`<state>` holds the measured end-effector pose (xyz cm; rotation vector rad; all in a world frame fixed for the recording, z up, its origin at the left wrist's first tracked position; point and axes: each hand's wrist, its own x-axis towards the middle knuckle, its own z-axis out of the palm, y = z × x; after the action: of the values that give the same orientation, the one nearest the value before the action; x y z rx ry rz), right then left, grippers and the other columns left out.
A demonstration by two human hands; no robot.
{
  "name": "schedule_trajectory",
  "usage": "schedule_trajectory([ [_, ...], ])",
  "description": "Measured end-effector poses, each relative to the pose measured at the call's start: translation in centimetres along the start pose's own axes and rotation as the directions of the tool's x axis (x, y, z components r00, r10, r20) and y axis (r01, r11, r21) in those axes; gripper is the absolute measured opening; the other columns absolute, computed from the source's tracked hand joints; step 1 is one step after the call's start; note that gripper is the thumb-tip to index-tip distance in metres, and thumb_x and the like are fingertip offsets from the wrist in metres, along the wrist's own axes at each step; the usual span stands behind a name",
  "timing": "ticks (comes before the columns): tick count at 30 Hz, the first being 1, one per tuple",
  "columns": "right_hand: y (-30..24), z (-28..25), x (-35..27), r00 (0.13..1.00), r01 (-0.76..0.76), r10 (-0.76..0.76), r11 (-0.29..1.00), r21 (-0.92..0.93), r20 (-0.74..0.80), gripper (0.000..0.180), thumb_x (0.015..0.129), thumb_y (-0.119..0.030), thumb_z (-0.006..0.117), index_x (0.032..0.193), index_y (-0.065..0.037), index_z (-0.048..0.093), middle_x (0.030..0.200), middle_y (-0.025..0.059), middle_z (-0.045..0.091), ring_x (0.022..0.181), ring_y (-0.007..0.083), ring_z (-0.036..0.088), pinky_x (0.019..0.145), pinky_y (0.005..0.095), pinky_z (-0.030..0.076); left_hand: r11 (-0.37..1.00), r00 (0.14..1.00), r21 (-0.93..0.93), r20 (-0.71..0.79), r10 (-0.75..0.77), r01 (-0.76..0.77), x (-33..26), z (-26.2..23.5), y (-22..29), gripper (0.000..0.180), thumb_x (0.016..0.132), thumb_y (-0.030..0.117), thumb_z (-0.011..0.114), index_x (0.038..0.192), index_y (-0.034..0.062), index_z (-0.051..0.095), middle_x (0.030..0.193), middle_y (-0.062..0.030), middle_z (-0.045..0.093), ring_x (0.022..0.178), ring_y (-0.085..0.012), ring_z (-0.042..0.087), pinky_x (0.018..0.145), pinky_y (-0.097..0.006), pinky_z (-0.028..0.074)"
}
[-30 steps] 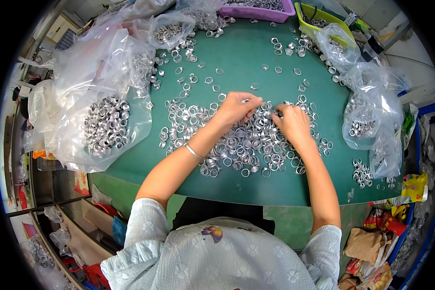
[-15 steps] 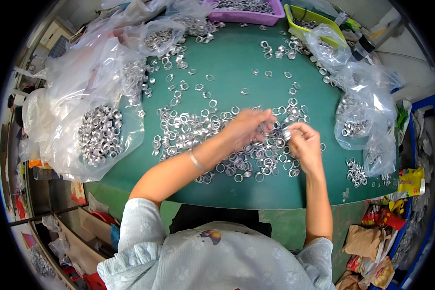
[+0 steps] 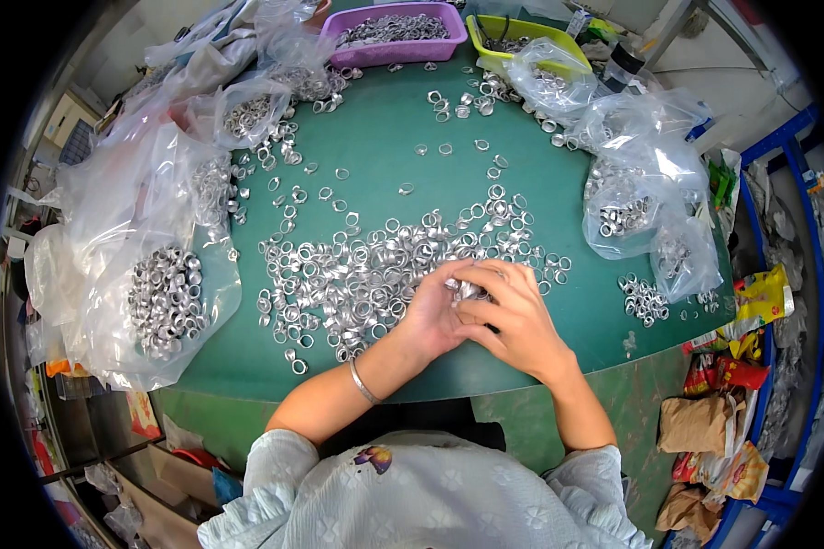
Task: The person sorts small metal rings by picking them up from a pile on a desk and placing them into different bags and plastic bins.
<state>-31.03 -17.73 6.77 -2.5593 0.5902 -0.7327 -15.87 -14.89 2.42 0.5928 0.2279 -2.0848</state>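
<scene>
metal rings (image 3: pixel 357 274) heaped toward near edge of bench (image 3: pixel 384 128); left hand (image 3: pixel 433 311) and right hand (image 3: pixel 519 317) together at heap's near-right side, fingers curled, cannot tell if clamped on any; purple tray (image 3: pixel 398 53) at far edge.

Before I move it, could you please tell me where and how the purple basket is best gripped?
I'd grip the purple basket by its rim at both short ends, probably from above: it's long, its rim shows bare around the metal pieces, and the lime-green basket sits close at its right end.
</scene>
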Motion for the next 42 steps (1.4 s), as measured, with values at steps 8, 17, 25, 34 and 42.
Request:
schedule_trajectory([
  [8, 1.8, -0.6, -5.3, 0.379, -0.261, 0.621, 0.783, 0.565, -0.686, 0.025, 0.09, -0.008, 0.051, 0.112, 0.003, 0.052, 0.107, 0.0108, 0.056, 0.101, 0.0175, 0.052, 0.09, 0.032, 0.04, 0.978, 0.99, 0.189, 0.124, 0.071, -0.093, 12.8, 7.8, -3.6, 0.032, 0.086, 0.023, 0.061, 0.104, -0.0021, 0.054, 0.098, -0.0165, 0.059, 0.096, -0.0285, 0.058, 0.087, -0.041, 0.05],
  [17, 3.7, -0.1, -6.8, 0.417, -0.354, 0.658, 0.753, 0.555, -0.626, 0.029, 0.09, -0.006, 0.051, 0.118, 0.001, 0.049, 0.111, 0.011, 0.054, 0.095, 0.0153, 0.055, 0.079, 0.0284, 0.044, 0.644, 0.929, 0.671, 0.308, 0.206, -0.366, 14.1, 11.1, -2.7, 0.045, 0.094, 0.029, 0.047, 0.13, 0.0027, 0.042, 0.125, -0.0178, 0.051, 0.115, -0.0274, 0.05, 0.096, -0.04, 0.041],
  [25, 5.2, -0.1, -2.4, 0.764, -0.521, 0.626, 0.742, 0.423, -0.157, 0.017, 0.084, -0.001, 0.056, 0.1, -0.001, 0.062, 0.09, 0.0093, 0.06, 0.087, 0.0146, 0.056, 0.076, 0.0254, 0.043, -0.77, 0.515, 0.623, 0.709, 0.482, -0.137, 3.1, -0.1, 7.2, 0.024, 0.078, 0.004, 0.06, 0.101, 0.0024, 0.062, 0.094, -0.0159, 0.06, 0.088, -0.0331, 0.058, 0.08, -0.039, 0.047],
  [34, 10.0, 5.7, 3.7, 0.978, -0.172, 0.197, 0.951, -0.256, 0.074, 0.042, 0.086, -0.032, 0.056, 0.119, -0.005, 0.054, 0.125, 0.0108, 0.051, 0.119, 0.0308, 0.042, 0.1, 0.0425, 0.029, -0.69, 0.656, 0.689, 0.628, 0.418, -0.22, 3.8, -4.3, 10.0, 0.013, 0.074, -0.002, 0.057, 0.086, 0.0004, 0.062, 0.091, -0.0162, 0.059, 0.089, -0.0342, 0.058, 0.08, -0.041, 0.046],
  [42, 8.0, 1.2, 2.2, 0.956, -0.29, 0.26, 0.915, 0.279, 0.139, 0.023, 0.082, -0.018, 0.064, 0.098, -0.002, 0.065, 0.106, 0.0131, 0.063, 0.102, 0.0276, 0.058, 0.089, 0.0359, 0.043, -0.67, 0.668, 0.663, 0.668, 0.327, -0.335, -0.5, -1.8, 10.7, 0.02, 0.076, -0.003, 0.057, 0.096, 0.0026, 0.059, 0.106, -0.013, 0.056, 0.105, -0.0318, 0.054, 0.091, -0.039, 0.044],
])
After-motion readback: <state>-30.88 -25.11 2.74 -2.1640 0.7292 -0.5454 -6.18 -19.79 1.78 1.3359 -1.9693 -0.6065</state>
